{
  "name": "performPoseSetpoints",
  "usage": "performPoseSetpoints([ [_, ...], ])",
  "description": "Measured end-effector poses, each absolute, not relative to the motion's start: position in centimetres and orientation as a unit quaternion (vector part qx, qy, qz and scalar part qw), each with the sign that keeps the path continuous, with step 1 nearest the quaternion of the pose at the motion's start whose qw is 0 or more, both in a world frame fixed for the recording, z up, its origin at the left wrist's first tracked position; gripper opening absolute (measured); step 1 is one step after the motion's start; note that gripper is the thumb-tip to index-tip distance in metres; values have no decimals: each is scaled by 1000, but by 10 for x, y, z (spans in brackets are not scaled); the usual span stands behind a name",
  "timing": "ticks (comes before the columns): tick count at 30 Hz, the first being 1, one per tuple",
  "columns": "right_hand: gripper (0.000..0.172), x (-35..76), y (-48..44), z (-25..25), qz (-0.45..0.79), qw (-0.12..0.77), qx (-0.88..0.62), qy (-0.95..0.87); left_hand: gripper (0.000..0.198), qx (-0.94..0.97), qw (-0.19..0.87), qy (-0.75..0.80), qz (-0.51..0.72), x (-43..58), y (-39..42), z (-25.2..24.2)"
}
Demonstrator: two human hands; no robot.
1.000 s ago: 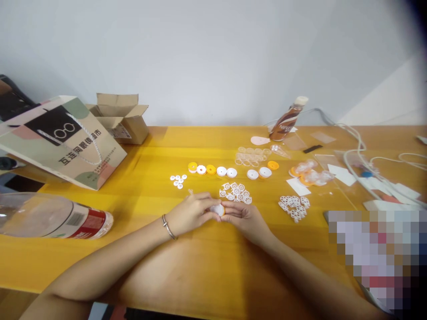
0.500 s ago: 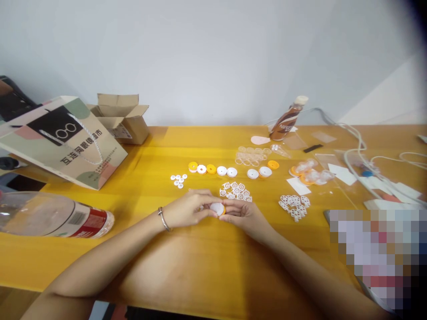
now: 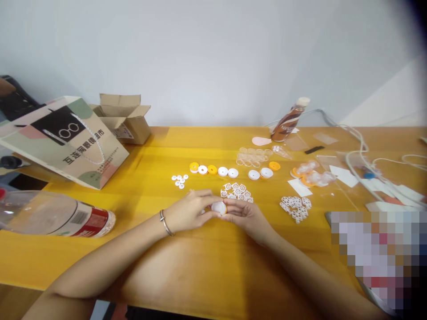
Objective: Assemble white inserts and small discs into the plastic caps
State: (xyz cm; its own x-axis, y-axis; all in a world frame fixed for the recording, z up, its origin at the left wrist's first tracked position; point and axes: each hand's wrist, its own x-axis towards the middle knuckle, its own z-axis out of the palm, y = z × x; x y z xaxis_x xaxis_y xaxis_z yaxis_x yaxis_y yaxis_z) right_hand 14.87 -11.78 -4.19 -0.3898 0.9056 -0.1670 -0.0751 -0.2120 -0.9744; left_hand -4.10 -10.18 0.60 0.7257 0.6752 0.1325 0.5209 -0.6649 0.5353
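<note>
Over the middle of the table, my left hand (image 3: 193,209) and my right hand (image 3: 245,215) meet around a small round white-and-orange plastic disc (image 3: 219,208). Fingers and thumbs of both hands pinch its edges, and its white face tilts toward me. Just beyond the hands lies a pile of white spoked plastic pieces (image 3: 236,191). A row of round white and orange discs (image 3: 223,171) runs behind that pile. Small white round caps (image 3: 180,180) are grouped to the left of the row.
Clear rings (image 3: 254,155) and a tilted coffee bottle (image 3: 288,122) stand farther back. More white spoked pieces (image 3: 295,206) lie right, near bagged orange parts (image 3: 313,175) and cables (image 3: 360,142). Leftward are a large plastic bottle (image 3: 60,213), a paper bag (image 3: 80,151) and a cardboard box (image 3: 130,122).
The whole view has shifted very slightly. Both hands keep their hold on the disc, which looks turned a little, with less of its orange edge showing.
</note>
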Motion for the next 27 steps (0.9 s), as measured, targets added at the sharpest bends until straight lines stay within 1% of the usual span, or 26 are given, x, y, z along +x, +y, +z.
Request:
performPoseSetpoints([
  [4,39,150,-116,-46,669,367,-419,-492,31,886,248,350,175,-40,-100,8],
  [8,38,151,-114,-46,677,348,-418,-496,30,884,233,360,187,-45,-101,22],
  [10,36,152,-113,-45,684,347,-414,-491,26,898,231,343,152,-48,-105,31],
  [13,36,153,-112,-44,694,347,-404,-485,19,928,236,281,63,-46,-117,34],
  [15,36,154,-112,-45,698,349,-397,-484,18,941,205,268,18,-41,-127,28],
  [18,35,155,-112,-48,699,356,-392,-480,15,954,130,267,-30,-32,-140,13],
  [20,33,156,-111,-48,698,359,-390,-481,14,960,98,258,-39,-28,-145,5],
  [23,31,156,-111,-48,696,358,-389,-486,11,963,78,254,-36,-26,-148,3],
  [25,30,157,-111,-49,699,359,-385,-484,13,962,90,255,-31,-28,-146,7],
  [27,29,157,-110,-50,705,362,-380,-477,19,958,118,261,-23,-31,-141,13],
])
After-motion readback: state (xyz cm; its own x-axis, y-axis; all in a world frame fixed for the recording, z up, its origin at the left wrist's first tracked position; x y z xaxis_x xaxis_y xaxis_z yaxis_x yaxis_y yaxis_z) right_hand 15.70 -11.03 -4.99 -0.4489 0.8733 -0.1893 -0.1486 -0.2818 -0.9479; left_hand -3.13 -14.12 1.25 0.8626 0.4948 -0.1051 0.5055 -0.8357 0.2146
